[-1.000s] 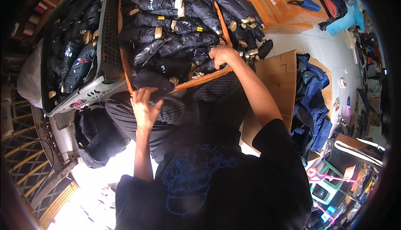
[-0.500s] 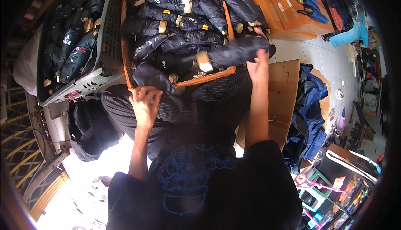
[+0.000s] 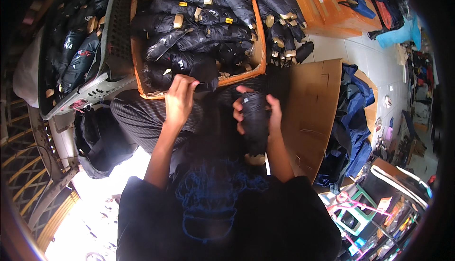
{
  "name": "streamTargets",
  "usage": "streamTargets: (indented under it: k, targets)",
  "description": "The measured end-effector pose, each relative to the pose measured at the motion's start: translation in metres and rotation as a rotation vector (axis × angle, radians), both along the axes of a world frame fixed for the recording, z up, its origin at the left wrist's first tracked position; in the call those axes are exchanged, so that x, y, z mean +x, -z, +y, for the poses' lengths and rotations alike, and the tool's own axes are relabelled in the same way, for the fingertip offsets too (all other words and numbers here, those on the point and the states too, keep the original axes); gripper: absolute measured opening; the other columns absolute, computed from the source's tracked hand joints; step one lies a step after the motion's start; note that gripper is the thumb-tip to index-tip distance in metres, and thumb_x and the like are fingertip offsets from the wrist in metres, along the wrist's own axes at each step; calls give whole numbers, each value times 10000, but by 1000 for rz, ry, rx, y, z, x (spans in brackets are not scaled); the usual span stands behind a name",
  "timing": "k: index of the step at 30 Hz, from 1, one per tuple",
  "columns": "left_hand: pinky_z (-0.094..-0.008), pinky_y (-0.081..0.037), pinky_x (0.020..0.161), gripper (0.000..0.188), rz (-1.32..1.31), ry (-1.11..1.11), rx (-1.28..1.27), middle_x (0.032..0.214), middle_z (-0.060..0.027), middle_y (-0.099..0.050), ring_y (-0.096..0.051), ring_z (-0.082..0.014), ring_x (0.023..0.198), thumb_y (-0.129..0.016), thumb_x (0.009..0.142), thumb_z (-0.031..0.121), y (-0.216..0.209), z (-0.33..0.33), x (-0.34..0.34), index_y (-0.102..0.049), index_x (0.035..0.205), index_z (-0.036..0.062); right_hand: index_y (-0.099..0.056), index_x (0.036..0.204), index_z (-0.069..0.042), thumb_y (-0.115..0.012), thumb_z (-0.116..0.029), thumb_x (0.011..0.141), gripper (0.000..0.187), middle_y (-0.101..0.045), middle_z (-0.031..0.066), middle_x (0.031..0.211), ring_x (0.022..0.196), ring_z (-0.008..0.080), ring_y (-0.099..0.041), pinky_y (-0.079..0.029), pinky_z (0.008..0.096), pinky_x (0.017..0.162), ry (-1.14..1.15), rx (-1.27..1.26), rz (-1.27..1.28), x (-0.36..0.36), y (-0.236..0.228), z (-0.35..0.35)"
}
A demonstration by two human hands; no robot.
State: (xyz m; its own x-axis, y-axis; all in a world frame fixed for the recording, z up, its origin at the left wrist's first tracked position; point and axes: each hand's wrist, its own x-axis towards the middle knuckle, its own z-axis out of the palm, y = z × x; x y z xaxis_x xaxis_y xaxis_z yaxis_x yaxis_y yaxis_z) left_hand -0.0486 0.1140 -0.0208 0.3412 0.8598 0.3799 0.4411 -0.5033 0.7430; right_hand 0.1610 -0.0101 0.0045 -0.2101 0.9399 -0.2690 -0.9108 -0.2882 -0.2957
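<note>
My right hand [image 3: 274, 114] is wrapped round a black folded umbrella [image 3: 256, 121], held upright in front of my lap with its beige handle end toward me. At the front edge of an orange-rimmed box [image 3: 237, 77], my left hand [image 3: 180, 97] pinches a limp piece of black cloth [image 3: 204, 75], which looks like an umbrella sleeve. Several black folded umbrellas [image 3: 215, 38] with beige handles lie in rows inside this box, just beyond both hands.
A grey plastic crate [image 3: 121, 48] of black umbrellas stands at the left. More umbrellas [image 3: 286, 36] lie right of the box. An open cardboard box [image 3: 310, 109] with dark blue cloth [image 3: 353, 128] is beside my right arm, and an orange carton [image 3: 327, 5] stands behind.
My right hand has brought the umbrella from above the box's right side down toward my lap, turning it upright. My left hand has moved right along the box edge, with the black cloth.
</note>
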Motion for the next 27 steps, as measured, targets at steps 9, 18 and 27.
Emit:
streamTargets:
  k: [9,18,27]
  targets:
    - [-365,-427,752,163,280,217,51,863,-70,-620,-572,-247,823,-731,796,120,9,-7,0,-659,925,52,-352,1398,-41,-457,-467,956,623,-552,204,1142,934,316,-632,-568,437,743,-234,-117,109,-36,-18,-35]
    - [-360,-434,755,95,191,234,-64,807,-58,-633,-584,-242,782,-726,776,58,16,-3,-1,-707,867,40,-440,1312,16,-447,-431,982,556,-580,214,1135,864,293,-648,-580,417,648,-154,-157,-292,-11,26,-24]
    - [-322,-520,620,187,143,226,-82,967,-77,-613,-634,-225,793,-755,761,68,7,1,5,-697,937,41,-395,1361,-19,-386,-420,988,547,-585,234,1129,865,310,-650,-573,434,651,-177,-69,-240,6,23,4]
